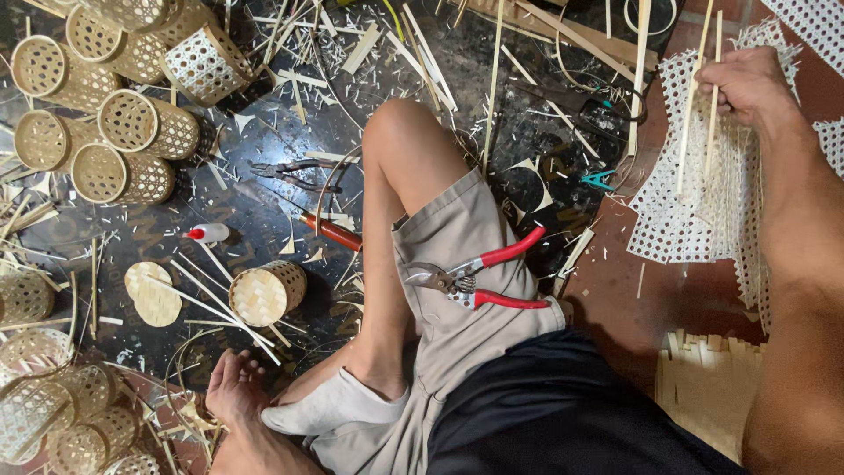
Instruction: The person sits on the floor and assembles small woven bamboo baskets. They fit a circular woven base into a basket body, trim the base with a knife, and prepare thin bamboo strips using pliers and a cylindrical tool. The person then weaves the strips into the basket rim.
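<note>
The left hand, low at the frame's edge, is partly hidden; its grip cannot be told. Thin pale bamboo strips are pinched in the right hand, over white woven cane mesh at upper right.

The red-handled shears lie on the person's thigh. Far right of the shears, the right hand pinches 2 bamboo strips over a woven cane sheet. Lower left of them, the left hand rests on the floor.
</note>
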{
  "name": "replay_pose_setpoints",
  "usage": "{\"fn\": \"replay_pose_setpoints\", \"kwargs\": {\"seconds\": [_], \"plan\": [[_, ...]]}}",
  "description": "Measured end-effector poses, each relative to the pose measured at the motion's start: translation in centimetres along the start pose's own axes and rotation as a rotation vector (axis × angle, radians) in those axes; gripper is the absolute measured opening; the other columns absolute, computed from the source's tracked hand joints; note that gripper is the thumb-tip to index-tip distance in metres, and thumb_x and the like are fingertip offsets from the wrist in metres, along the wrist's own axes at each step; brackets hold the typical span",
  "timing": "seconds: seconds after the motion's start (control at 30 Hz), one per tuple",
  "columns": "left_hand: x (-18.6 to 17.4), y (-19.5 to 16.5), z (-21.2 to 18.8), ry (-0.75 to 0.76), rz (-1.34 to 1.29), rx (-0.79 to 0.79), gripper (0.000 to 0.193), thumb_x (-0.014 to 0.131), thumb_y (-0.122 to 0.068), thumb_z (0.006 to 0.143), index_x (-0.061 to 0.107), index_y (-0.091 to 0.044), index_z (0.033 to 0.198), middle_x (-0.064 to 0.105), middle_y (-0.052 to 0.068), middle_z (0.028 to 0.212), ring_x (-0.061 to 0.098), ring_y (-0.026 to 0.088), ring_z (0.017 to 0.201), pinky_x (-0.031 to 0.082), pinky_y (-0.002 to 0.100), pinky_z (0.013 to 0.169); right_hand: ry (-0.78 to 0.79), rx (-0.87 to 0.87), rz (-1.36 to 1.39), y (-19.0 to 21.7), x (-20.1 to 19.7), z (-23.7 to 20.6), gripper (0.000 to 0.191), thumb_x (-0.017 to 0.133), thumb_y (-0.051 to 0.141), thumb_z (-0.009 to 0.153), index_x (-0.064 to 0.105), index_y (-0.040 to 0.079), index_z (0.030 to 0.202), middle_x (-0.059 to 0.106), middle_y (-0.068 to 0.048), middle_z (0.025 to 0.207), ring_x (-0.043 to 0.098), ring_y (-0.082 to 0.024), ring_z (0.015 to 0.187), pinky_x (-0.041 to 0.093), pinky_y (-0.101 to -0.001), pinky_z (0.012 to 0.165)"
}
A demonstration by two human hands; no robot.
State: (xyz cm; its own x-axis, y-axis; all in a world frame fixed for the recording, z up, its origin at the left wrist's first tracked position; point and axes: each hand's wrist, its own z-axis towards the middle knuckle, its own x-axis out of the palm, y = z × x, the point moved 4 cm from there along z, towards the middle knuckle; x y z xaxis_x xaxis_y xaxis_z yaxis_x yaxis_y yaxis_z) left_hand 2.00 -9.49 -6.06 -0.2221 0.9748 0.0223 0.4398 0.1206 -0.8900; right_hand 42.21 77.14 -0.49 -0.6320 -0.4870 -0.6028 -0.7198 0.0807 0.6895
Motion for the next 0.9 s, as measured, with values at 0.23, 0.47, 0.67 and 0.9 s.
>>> {"fn": "replay_pose_setpoints", "kwargs": {"seconds": [0.23, 0.47, 0.67, 0.9], "plan": [[-0.1, -0.2, -0.8, -0.001, 0.010, 0.016, 0.005, 0.069, -0.004, 0.101, 0.068, -0.002, 0.105, 0.070, 0.011, 0.090, 0.062, 0.017, 0.072, 0.049, 0.030, 0.061, 0.081, -0.052, 0.331, 0.7, 1.1, -0.8, 0.008, 0.072, 0.010, 0.102, 0.067, 0.007, 0.096, 0.060, -0.001, 0.075, 0.052, -0.006, 0.055, 0.041, -0.0190, 0.044], [-0.8, -0.1, -0.6, -0.003, 0.033, 0.052, 0.001, 0.069, -0.001, 0.101, 0.067, -0.001, 0.101, 0.069, 0.011, 0.090, 0.060, 0.017, 0.073, 0.048, 0.030, 0.063, -0.028, 0.084, 0.049, 0.2, 2.3, -4.0, 0.007, 0.069, 0.010, 0.096, 0.067, 0.009, 0.090, 0.063, -0.001, 0.076, 0.056, -0.007, 0.057, 0.045, -0.0225, 0.045], [0.2, -2.7, -2.1, -0.032, 0.090, 0.227, 0.004, 0.068, 0.001, 0.101, 0.067, 0.000, 0.097, 0.068, 0.011, 0.089, 0.059, 0.017, 0.075, 0.047, 0.031, 0.064, -0.002, -0.010, -0.006, -4.1, 4.4, -6.8, 0.004, 0.072, 0.008, 0.098, 0.071, 0.004, 0.098, 0.067, -0.006, 0.083, 0.062, -0.011, 0.067, 0.052, -0.0274, 0.057], [9.3, -12.0, -18.5, 0.069, 0.414, 0.806, 0.007, 0.068, 0.000, 0.093, 0.070, 0.000, 0.100, 0.069, 0.008, 0.098, 0.066, 0.017, 0.088, 0.054, 0.028, 0.083, 0.221, -0.302, 0.372, -3.0, 10.1, -6.1, 0.010, 0.061, 0.005, 0.112, 0.064, -0.003, 0.108, 0.068, -0.003, 0.094, 0.063, -0.009, 0.078, 0.050, -0.0279, 0.070]]}}
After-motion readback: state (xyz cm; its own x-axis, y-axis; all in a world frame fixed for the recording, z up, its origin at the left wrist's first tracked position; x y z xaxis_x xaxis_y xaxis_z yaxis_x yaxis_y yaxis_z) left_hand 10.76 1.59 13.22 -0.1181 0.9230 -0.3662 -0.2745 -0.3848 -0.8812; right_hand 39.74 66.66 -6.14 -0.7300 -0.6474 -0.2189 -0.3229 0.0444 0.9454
